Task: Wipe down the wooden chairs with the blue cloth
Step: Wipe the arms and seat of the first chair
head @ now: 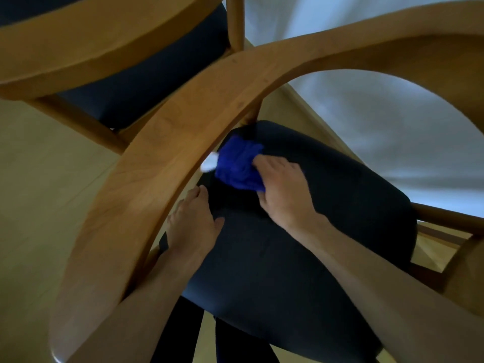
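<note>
Near wooden chair (167, 163) seen from above; its curved back rail runs as a long arc from lower left up to upper right, crossing over the dark blue padded seat (301, 258). Wood is honey-toned, grain visible, smooth. Second wooden chair (86, 40) stands just beyond at upper left, same rail and dark seat, the two rails nearly meeting. Blue cloth (239, 166) is bright royal blue, bunched into a crumpled wad with no clear long axis, lying at the seat's far corner close under the rail, a small white patch beside it. Right hand (281, 189) grips the cloth, fingers curled round its near edge. Left hand (193, 226) lies flat on the seat's left edge beneath the rail, fingers straight and together, holding nothing. Pale wood floor (39, 179) below.
</note>
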`<state>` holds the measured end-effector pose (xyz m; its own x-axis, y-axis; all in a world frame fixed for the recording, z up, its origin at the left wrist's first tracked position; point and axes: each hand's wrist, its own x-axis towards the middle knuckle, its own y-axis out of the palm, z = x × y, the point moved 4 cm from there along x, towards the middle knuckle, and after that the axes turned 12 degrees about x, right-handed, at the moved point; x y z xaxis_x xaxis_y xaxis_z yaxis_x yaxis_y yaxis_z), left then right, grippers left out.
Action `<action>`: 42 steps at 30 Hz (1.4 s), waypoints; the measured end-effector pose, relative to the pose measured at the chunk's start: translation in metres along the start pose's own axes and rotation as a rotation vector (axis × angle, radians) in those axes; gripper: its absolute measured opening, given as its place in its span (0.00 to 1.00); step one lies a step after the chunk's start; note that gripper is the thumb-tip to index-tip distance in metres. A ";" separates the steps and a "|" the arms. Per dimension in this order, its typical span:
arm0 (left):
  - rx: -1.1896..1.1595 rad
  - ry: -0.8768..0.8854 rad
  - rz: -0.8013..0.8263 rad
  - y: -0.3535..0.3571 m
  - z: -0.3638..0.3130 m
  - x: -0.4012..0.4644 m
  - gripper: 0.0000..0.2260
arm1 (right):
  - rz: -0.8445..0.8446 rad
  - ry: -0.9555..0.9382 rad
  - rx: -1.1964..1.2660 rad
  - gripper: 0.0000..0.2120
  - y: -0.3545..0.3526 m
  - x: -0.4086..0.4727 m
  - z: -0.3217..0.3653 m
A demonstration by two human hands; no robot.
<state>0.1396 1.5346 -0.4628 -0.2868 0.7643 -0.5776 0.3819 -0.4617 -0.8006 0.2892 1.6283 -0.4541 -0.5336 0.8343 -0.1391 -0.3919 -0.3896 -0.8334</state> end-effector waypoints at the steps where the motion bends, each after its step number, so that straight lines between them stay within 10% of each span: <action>1: -0.008 -0.004 0.008 0.001 0.000 -0.001 0.28 | 0.113 -0.097 -0.037 0.21 0.003 -0.007 0.004; 4: -0.022 -0.015 0.004 0.002 0.003 -0.003 0.25 | 0.260 -0.192 -0.072 0.23 -0.001 -0.008 0.002; 10: 0.177 0.063 -0.029 0.009 0.003 0.002 0.40 | -0.161 0.311 0.168 0.31 -0.051 0.058 -0.060; 16: 0.287 0.079 -0.057 0.014 0.001 0.005 0.42 | -0.158 0.418 0.000 0.35 -0.007 0.053 -0.027; 23: 0.307 0.075 -0.047 0.015 0.001 0.006 0.43 | 0.176 0.027 0.007 0.35 0.015 -0.002 0.023; 31: 0.263 0.079 -0.064 0.017 0.001 0.003 0.41 | 0.126 -0.340 -0.134 0.26 -0.017 0.068 0.028; 42: 0.146 0.056 -0.048 0.015 -0.001 -0.001 0.41 | 0.119 0.259 -0.052 0.31 -0.045 0.008 -0.045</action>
<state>0.1469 1.5276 -0.4745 -0.2504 0.8093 -0.5314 0.2363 -0.4812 -0.8442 0.3364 1.6702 -0.4419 -0.3617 0.8583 -0.3640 -0.2950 -0.4758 -0.8286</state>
